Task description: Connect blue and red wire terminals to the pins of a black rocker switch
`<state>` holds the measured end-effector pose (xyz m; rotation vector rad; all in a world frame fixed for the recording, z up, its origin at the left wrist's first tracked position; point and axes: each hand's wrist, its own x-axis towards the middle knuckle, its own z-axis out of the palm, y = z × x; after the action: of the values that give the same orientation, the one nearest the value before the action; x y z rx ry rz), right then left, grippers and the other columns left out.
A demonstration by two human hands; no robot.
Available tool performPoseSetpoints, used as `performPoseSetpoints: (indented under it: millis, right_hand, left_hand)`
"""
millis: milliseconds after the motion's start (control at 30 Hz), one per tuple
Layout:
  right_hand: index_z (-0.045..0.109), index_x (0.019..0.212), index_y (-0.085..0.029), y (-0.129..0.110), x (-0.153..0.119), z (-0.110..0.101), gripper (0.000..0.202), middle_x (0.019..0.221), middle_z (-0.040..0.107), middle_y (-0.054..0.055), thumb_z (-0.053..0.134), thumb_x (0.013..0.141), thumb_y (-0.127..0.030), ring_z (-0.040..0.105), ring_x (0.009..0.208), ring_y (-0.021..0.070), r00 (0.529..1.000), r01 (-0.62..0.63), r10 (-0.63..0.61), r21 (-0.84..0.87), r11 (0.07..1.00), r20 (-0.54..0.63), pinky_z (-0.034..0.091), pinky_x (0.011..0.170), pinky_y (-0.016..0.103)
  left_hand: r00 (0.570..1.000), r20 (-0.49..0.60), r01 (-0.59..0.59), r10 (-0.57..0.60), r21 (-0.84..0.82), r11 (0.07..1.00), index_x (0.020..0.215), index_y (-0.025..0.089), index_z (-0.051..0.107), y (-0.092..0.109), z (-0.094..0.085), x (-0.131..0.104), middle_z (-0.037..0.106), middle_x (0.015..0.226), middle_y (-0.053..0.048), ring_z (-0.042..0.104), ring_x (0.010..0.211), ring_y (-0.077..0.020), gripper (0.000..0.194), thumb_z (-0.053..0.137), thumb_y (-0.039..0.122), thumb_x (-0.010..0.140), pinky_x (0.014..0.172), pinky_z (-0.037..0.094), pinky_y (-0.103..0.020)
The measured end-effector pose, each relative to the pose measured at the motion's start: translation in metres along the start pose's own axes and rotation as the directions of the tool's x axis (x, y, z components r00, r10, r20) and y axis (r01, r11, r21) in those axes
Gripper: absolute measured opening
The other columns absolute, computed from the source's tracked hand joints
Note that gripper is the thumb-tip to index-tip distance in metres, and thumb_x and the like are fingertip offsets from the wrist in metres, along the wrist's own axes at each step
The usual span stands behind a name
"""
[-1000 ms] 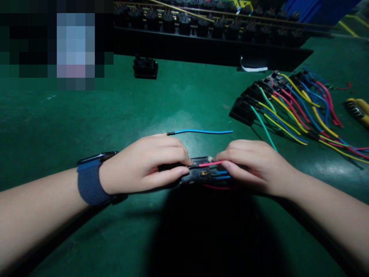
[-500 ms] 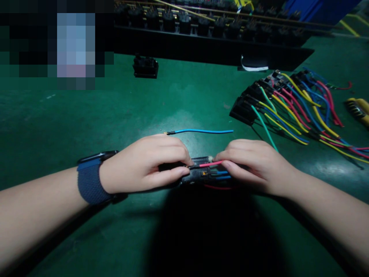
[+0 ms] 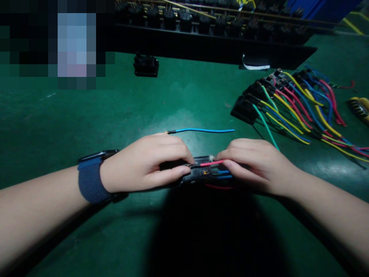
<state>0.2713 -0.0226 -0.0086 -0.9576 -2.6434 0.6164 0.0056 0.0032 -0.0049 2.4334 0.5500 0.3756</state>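
Observation:
A red wire (image 3: 211, 163) with a dark sleeve at its left end runs between my two hands, above a black plastic socket module (image 3: 190, 177). My left hand (image 3: 164, 161) pinches the wire's terminal end with thumb and forefinger, against the module. My right hand (image 3: 250, 163) is closed on the wire farther right, thumb and forefinger together. Blue wires (image 3: 223, 174) come out of the module's right side and pass under my right fingers. Just beyond my hands a loose blue wire (image 3: 201, 130) with a metal terminal lies on the green surface.
Black modules (image 3: 245, 107) with several red, yellow, blue and green wires lie at the right. A single black module (image 3: 146, 66) sits farther back. Along the back runs a long black rack (image 3: 201, 42) of similar parts. A yellow-and-black tool (image 3: 359, 109) is at the right edge.
The view has shifted very slightly. Both hands keep their hold on the red wire, and nothing else has visibly moved.

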Motion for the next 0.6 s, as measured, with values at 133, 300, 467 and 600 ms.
performPoseSetpoints:
  millis: [133, 300, 467, 600]
  right_hand:
    - [0.064, 0.097, -0.016, 0.0005, -0.0002, 0.0006, 0.026, 0.076, 0.061, 0.005, 0.04, 0.096, -0.026, 0.054, 0.07, 0.0148, 1.0, -0.001, 0.001, 0.009, 1.0, -0.006, 0.038, 0.063, 0.027]
    - [0.064, 0.097, -0.016, 0.001, -0.001, 0.0011, 0.025, 0.078, 0.062, 0.005, 0.041, 0.096, -0.026, 0.054, 0.072, 0.0149, 1.0, -0.01, 0.01, 0.031, 0.999, -0.011, 0.038, 0.064, 0.027]
    - [0.065, 0.097, -0.016, 0.0015, -0.0004, 0.0008, 0.025, 0.078, 0.062, 0.005, 0.041, 0.096, -0.025, 0.055, 0.071, 0.0147, 1.0, 0.006, -0.005, 0.025, 1.0, -0.005, 0.039, 0.064, 0.027]
    - [0.065, 0.097, -0.015, 0.0012, -0.0007, 0.0013, 0.025, 0.077, 0.061, 0.005, 0.042, 0.096, -0.025, 0.055, 0.071, 0.0147, 1.0, -0.004, 0.004, 0.023, 1.0, -0.006, 0.038, 0.064, 0.027]
  left_hand:
    - [1.0, 0.002, 0.005, -0.005, -0.016, 1.0, 0.1, 0.017, 0.061, -0.0012, 0.0013, 0.0009, 0.065, 0.096, -0.003, 0.058, 0.087, -0.0136, 0.014, 0.053, 0.024, 0.092, 0.08, 0.04, -0.025]
    - [1.0, 0.012, 0.007, -0.007, -0.028, 1.0, 0.103, 0.017, 0.06, -0.001, 0.001, -0.0003, 0.065, 0.097, -0.003, 0.058, 0.088, -0.0141, 0.015, 0.053, 0.024, 0.092, 0.081, 0.04, -0.026]
    - [1.0, 0.009, 0.005, -0.005, -0.021, 1.0, 0.103, 0.017, 0.06, -0.0002, 0.0009, -0.0005, 0.064, 0.098, -0.003, 0.057, 0.089, -0.0141, 0.016, 0.053, 0.025, 0.092, 0.081, 0.04, -0.026]
    - [1.0, 0.014, 0.011, -0.01, -0.022, 1.0, 0.104, 0.017, 0.059, -0.0006, 0.0009, 0.0004, 0.064, 0.098, -0.003, 0.057, 0.089, -0.0142, 0.016, 0.053, 0.025, 0.091, 0.081, 0.04, -0.026]
